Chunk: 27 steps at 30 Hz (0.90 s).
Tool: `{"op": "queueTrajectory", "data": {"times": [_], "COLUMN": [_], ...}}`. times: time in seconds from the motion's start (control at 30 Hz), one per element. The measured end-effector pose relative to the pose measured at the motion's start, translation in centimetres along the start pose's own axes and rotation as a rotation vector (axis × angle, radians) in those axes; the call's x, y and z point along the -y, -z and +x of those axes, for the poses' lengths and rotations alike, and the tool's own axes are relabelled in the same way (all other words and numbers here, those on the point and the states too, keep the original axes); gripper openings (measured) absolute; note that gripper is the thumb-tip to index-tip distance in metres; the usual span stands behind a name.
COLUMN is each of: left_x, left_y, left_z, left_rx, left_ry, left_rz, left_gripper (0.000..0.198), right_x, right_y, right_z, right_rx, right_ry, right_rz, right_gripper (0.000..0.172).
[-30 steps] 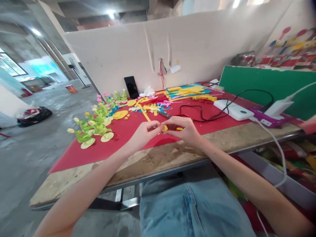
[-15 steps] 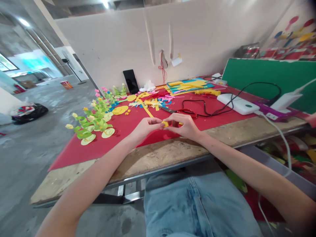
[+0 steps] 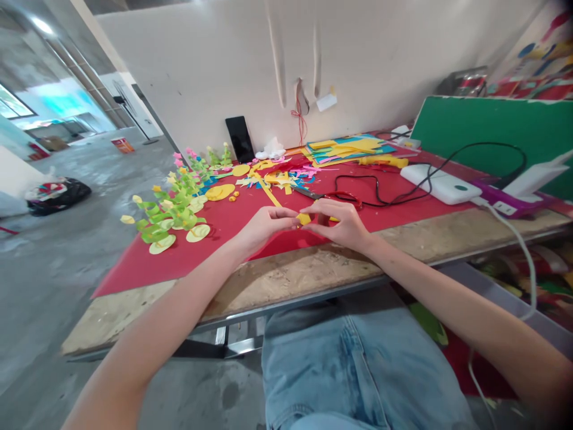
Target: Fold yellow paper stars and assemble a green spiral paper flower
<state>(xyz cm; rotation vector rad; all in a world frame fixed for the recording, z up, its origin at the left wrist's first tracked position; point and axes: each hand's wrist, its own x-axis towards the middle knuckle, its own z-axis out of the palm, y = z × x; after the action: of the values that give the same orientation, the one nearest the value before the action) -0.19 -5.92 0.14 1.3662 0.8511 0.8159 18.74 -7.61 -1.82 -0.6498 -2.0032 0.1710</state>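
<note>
My left hand and my right hand meet over the red sheet near the table's front edge. Both pinch a small piece of yellow paper between their fingertips. The fingers of each hand are curled around it. Red-handled scissors lie just behind my right hand. A yellow paper strip runs away from my left hand toward a heap of coloured paper scraps.
Green paper flowers on yellow discs stand at the left. A black phone leans on the white board. Stacked coloured sheets, a yellow glue gun, a white power bank, black cable and a green board lie right.
The hands stay pinched together on the yellow piece and have shifted slightly up and right in view as the camera tilted; the fingers have turned the piece a little.
</note>
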Motion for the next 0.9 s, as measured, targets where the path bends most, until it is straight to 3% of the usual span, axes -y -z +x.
{"op": "queueTrajectory", "data": {"times": [0.57, 0.9], "left_x": [0.04, 0.33], "left_y": [-0.65, -0.89], "left_z": [-0.35, -0.22], "left_rx": [-0.051, -0.101], "left_ry": [-0.081, -0.112], "left_rz": [0.149, -0.088], "left_gripper": [0.02, 0.019], "right_x": [0.29, 0.16], "right_y": [0.09, 0.17], "right_z": [0.07, 0.08], "right_rx": [0.02, -0.033], "right_ry": [-0.008, -0.033], "right_rz": [-0.041, -0.063], "right_gripper": [0.023, 0.024]}}
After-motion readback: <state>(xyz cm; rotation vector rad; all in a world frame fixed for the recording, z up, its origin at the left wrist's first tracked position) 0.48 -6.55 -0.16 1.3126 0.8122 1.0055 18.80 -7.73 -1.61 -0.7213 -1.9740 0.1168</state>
